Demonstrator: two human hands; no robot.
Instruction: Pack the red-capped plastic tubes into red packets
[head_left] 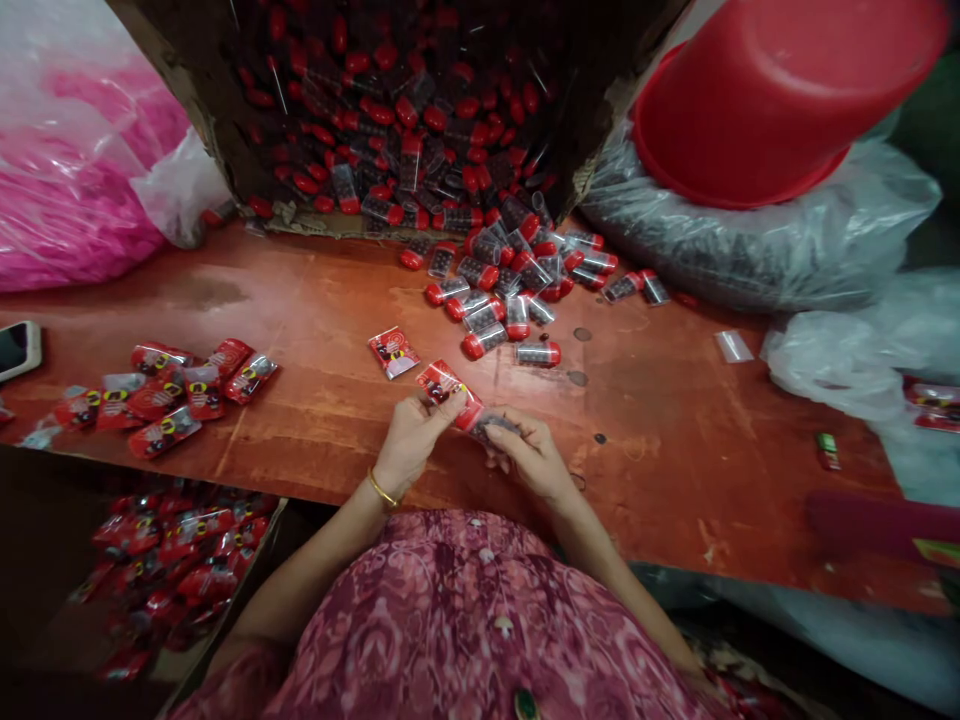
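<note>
Near centre, toward six o'clock, left hand (pixel 411 440) pinches red packet (pixel 441 379), right hand (pixel 534 452) grips dark-filled tube (pixel 487 424) against it, probably steadying both; loose tubes (pixel 517 314) at one o'clock, likely for reach.

Pink-and-maroon patterned top (pixel 450 620); small pale ornaments (pixel 486 555); green oval button (pixel 526 704); gold bangle (pixel 381 490) on the left wrist (pixel 391 474).

The left hand (pixel 409 442) and right hand (pixel 534 455) pinch at centre, just beside each other, thumbs (pixel 511 445) on top and fingers (pixel 531 426) curled, as bare forearms (pixel 311 575) angle inward from the near left and near right.
</note>
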